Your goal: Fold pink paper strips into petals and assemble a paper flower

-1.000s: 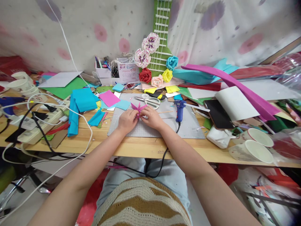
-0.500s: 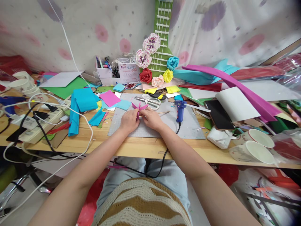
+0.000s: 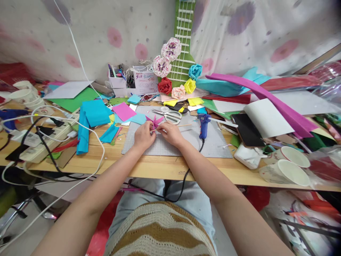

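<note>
A pink paper flower [image 3: 155, 121] with pointed petals stands up between my fingertips over the grey cutting mat [image 3: 215, 147]. My left hand [image 3: 144, 136] is closed in a pinch at the flower's base. Pinched in my right hand [image 3: 170, 133] is a thin wooden stick [image 3: 186, 125], whose far end sticks out to the right. The stick's other end reaches the flower's base, partly hidden by fingers. Scissors [image 3: 170, 115] lie just beyond the hands. To the right, a blue hot glue gun [image 3: 204, 126] rests on the mat.
Pink paper [image 3: 124, 111] and blue crepe paper [image 3: 96, 113] lie to the left, near a power strip [image 3: 39, 147] with tangled cables. On the right are a phone [image 3: 247, 131], a white tray [image 3: 247, 156] and paper cups [image 3: 286, 173]. Paper flowers [image 3: 164, 85] stand at the back.
The pink flower has moved slightly left and turned, so more of its petals show. My fingertips have drawn a little apart, and the stick has shifted slightly.
</note>
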Motion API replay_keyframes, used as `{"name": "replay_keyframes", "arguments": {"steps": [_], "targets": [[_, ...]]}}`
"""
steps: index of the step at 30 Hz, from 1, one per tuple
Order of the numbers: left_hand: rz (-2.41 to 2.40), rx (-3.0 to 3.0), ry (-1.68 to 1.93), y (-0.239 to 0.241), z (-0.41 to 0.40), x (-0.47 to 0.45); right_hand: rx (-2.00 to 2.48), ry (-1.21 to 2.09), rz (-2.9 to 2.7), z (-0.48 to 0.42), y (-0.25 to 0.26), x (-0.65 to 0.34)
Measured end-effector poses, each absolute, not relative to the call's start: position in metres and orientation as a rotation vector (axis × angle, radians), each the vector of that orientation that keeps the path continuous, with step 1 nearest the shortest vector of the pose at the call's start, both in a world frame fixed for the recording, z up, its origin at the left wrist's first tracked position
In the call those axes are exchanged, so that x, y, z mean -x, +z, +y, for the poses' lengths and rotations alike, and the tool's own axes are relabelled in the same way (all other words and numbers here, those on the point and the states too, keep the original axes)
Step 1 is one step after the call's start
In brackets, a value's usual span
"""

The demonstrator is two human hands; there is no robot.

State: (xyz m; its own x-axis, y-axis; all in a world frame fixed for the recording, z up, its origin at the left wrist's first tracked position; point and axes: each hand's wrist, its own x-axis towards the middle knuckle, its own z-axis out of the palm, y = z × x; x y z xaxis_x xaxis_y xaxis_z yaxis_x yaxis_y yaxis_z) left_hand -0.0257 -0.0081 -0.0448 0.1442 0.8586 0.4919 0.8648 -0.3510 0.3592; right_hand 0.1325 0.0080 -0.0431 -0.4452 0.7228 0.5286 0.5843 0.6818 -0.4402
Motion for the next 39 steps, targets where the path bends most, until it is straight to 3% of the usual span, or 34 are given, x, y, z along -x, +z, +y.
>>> {"name": "replay_keyframes", "arguments": {"steps": [14,39], "targets": [[-1.683,2.326,-1.022,-0.0397,-0.0118,0.0273,0.783,0.017,-2.224,0.0154,-0.0458,-0.1294],[-1.717,2.322,-1.089,-0.0397,-0.0118,0.0283,0.706,-0.055,-2.258,0.0123,-0.041,-0.1277]]}}
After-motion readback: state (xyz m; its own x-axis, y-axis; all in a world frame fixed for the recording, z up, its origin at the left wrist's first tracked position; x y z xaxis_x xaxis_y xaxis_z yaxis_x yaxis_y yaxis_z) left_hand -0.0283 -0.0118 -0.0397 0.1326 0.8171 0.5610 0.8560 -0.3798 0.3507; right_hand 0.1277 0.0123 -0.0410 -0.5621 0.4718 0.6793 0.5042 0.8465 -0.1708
